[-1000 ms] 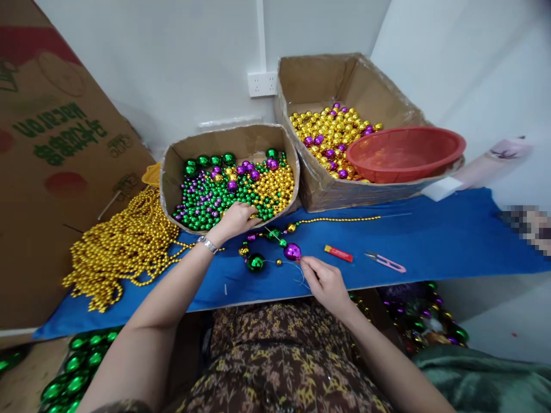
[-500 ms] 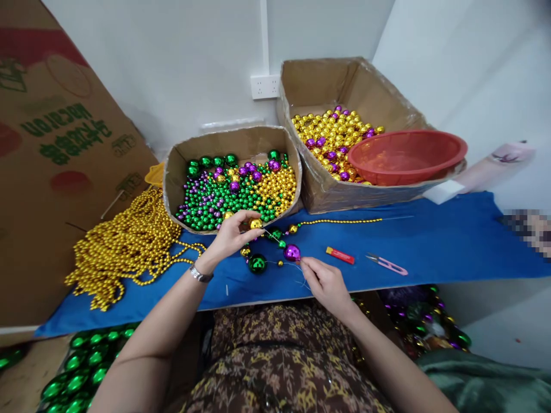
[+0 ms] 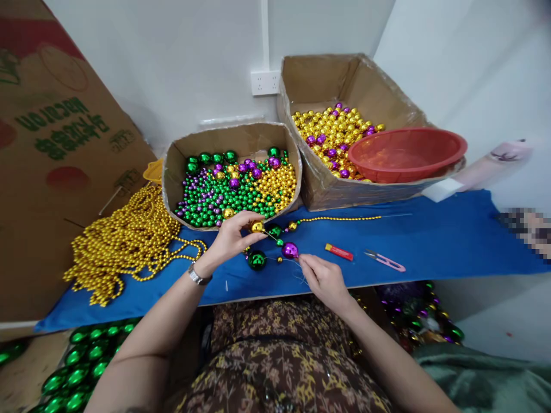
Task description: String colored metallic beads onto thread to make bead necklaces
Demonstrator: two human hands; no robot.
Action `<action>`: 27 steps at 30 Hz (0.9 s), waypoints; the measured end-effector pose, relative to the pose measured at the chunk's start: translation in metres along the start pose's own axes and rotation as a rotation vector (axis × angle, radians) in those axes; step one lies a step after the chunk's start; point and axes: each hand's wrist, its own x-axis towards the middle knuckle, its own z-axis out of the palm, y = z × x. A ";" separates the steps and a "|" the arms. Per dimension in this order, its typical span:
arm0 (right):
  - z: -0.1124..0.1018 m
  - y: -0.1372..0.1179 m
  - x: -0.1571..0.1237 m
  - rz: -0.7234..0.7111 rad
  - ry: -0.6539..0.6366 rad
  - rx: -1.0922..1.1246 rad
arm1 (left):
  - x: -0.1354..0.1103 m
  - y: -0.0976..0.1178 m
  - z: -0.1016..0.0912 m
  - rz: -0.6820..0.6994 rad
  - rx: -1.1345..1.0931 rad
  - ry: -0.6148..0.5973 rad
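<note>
My left hand (image 3: 235, 235) pinches a shiny gold bead (image 3: 257, 226) between thumb and fingers, just in front of the smaller box. From it a thread runs through a small green bead (image 3: 280, 242) to a large purple bead (image 3: 290, 250). At the purple bead's lower right, my right hand (image 3: 322, 276) is closed at the thread, its fingertips pressed together; loose thread ends curl beside them. A large green bead (image 3: 257, 260) and a tiny gold bead (image 3: 279, 260) lie on the cloth below. Behind, a string of small gold beads (image 3: 340, 218) stretches right to a thin needle-like tip.
A cardboard box (image 3: 297, 163) holds mixed beads; a bigger box (image 3: 340, 198) holds gold and purple ones and a red basin (image 3: 408, 172). Gold bead strands (image 3: 124, 241) heap at left. A red lighter (image 3: 339, 252) and pink thread snips (image 3: 385, 260) lie on the blue cloth (image 3: 451, 246).
Both hands keep their hold and have barely moved. The purple bead sits very slightly further left, and the whole view has shifted a little.
</note>
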 end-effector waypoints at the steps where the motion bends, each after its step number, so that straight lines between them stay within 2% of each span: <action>1: 0.002 -0.001 0.001 -0.004 0.002 -0.022 | 0.000 0.003 0.002 -0.006 0.023 -0.007; 4: 0.006 -0.004 0.005 -0.002 0.011 -0.041 | -0.002 0.010 0.011 -0.105 -0.030 -0.008; 9: 0.007 -0.001 0.005 0.018 -0.009 0.012 | -0.009 0.014 0.023 -0.282 -0.517 -0.024; 12: 0.005 0.003 0.001 0.021 -0.011 0.003 | -0.014 0.011 0.024 -0.358 -0.715 -0.063; 16: 0.005 0.005 -0.002 -0.017 -0.020 -0.077 | -0.017 0.007 0.023 -0.402 -0.784 -0.082; 19: 0.004 0.006 -0.002 -0.073 -0.018 -0.137 | -0.017 0.009 0.022 -0.446 -0.822 -0.019; 22: 0.003 0.004 -0.002 -0.094 -0.002 -0.127 | -0.018 0.012 0.021 -0.486 -0.878 0.035; 27: 0.002 0.001 -0.004 -0.092 -0.001 -0.071 | -0.024 0.014 0.022 -0.516 -0.967 0.024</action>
